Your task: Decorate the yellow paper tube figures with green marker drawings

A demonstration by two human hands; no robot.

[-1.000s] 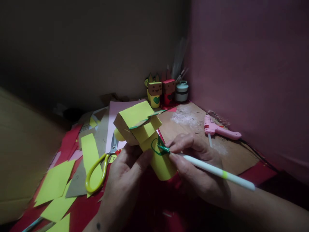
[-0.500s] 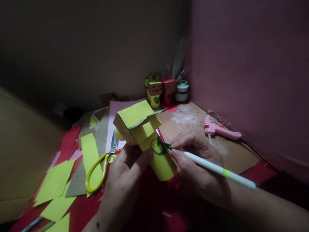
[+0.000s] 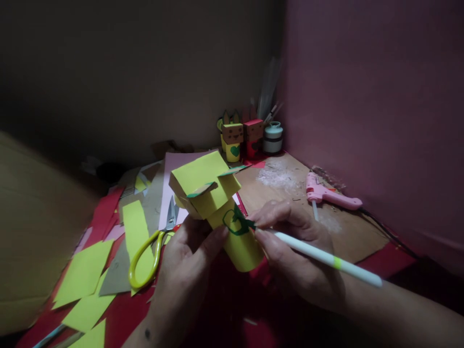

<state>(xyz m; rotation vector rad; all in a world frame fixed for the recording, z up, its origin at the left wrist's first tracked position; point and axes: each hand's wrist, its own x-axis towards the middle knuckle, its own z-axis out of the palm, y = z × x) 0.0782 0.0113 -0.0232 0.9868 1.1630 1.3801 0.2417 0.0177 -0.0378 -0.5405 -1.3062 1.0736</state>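
A yellow paper figure [image 3: 245, 251] with a boxy head and a tube-shaped body is tilted in front of me. Two green-edged ears stick out of its head. My left hand [image 3: 194, 256] grips the body from the left, thumb on its side. Pinched in my right hand [image 3: 293, 246] is a white marker pen [image 3: 322, 254] with a light green band. Its dark green tip touches the body, where a green outline [image 3: 235, 222] is partly filled in. Just left of my left hand lie yellow-handled scissors [image 3: 147, 261], with the blades pointing away.
Yellow paper pieces [image 3: 83, 266] and red sheets spread over the left side. Two finished-looking paper figures, one yellow [image 3: 232, 140] and one red [image 3: 253, 137], stand at the back beside a lidded blue-grey container [image 3: 273, 137]. At right a pink glue gun [image 3: 331, 193] lies with its cord trailing along the wall.
The figure has shifted slightly left and its head has turned a little. Green fill inside the outline has grown on the right side. Both hands keep their holds.
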